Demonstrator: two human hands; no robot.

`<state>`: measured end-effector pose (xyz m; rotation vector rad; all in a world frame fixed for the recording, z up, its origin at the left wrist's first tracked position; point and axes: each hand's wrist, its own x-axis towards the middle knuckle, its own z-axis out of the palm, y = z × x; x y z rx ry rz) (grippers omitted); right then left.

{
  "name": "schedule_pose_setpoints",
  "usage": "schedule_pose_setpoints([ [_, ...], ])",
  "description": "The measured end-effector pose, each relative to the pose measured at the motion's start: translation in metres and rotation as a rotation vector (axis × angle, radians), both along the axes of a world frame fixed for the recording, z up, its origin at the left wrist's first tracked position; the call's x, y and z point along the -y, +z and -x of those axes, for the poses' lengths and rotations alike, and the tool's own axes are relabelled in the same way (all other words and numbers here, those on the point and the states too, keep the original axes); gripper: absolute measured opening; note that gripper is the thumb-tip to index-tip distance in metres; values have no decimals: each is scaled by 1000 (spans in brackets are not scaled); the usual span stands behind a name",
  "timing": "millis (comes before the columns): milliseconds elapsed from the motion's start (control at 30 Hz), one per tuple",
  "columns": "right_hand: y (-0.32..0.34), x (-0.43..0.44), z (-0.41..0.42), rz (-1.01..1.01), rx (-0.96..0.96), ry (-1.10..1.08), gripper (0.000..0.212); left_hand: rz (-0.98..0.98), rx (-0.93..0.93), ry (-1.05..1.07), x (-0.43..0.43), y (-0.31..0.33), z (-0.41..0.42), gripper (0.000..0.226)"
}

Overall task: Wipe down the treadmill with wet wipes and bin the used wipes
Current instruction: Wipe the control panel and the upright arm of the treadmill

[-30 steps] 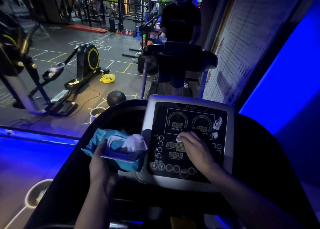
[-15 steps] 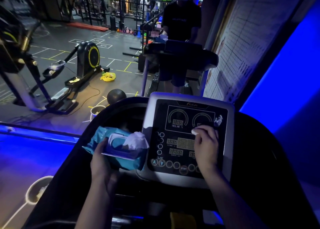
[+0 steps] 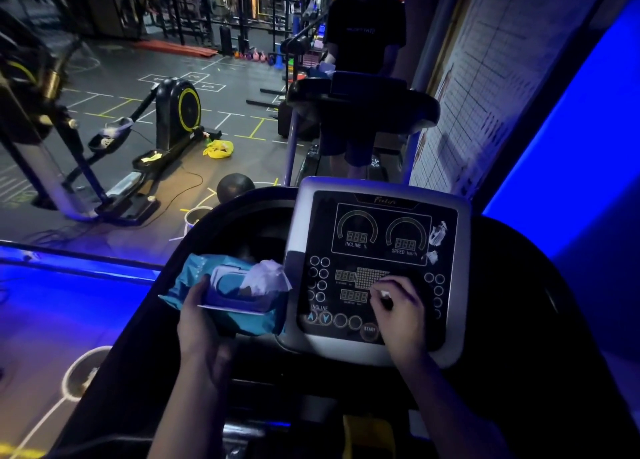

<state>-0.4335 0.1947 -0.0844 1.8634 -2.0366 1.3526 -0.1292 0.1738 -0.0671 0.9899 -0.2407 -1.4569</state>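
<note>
One wet wipe [image 3: 383, 294], bunched small and white, is pinched under the curled fingertips of the right hand [image 3: 401, 314] and pressed against the middle of the treadmill's console panel [image 3: 381, 236], just right of the dot-matrix display [image 3: 371, 276] and above the START button [image 3: 369, 329]. From this position, wiping of the console face is judged to be in progress. Nothing shows which parts of the panel have been covered, and the silver bezel [image 3: 462, 250], the black housing [image 3: 519, 302] on either side and the machine below the view appear to be left to do. Left of the panel, the left hand [image 3: 202, 323] grips the near edge of a blue pack of wipes [image 3: 194, 278], held over the housing with its lid flipped open. A fresh wipe [image 3: 265, 275] stands up out of the opening, so further sheets are ready. No discarded wipe is visible, and binning is judged not yet done. On the floor at the left stand a white-rimmed near container [image 3: 69, 368] and a far container [image 3: 192, 216]; whether either is a bin cannot be told. Farther off, a person [image 3: 365, 39] stands at a second treadmill [image 3: 363, 105], with an elliptical trainer [image 3: 178, 110] at far left.
</note>
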Motion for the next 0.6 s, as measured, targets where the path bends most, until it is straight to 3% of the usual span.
schedule_pose_setpoints([
  [200, -3, -3, -53, 7, -40, 120, 25, -85, -28, 74, -2, 11, 5, 42],
  [367, -7, 2, -53, -92, -414, 126, 40, -133, -73, 131, -2, 12, 15, 69],
  [500, -14, 4, -15, -72, -418, 73, 49, -182, -97, 100, -4, 12, 24, 62],
  [600, -18, -3, 24, 5, -384, -68, 43, -186, -93, 110, -3, 14, 32, 48],
])
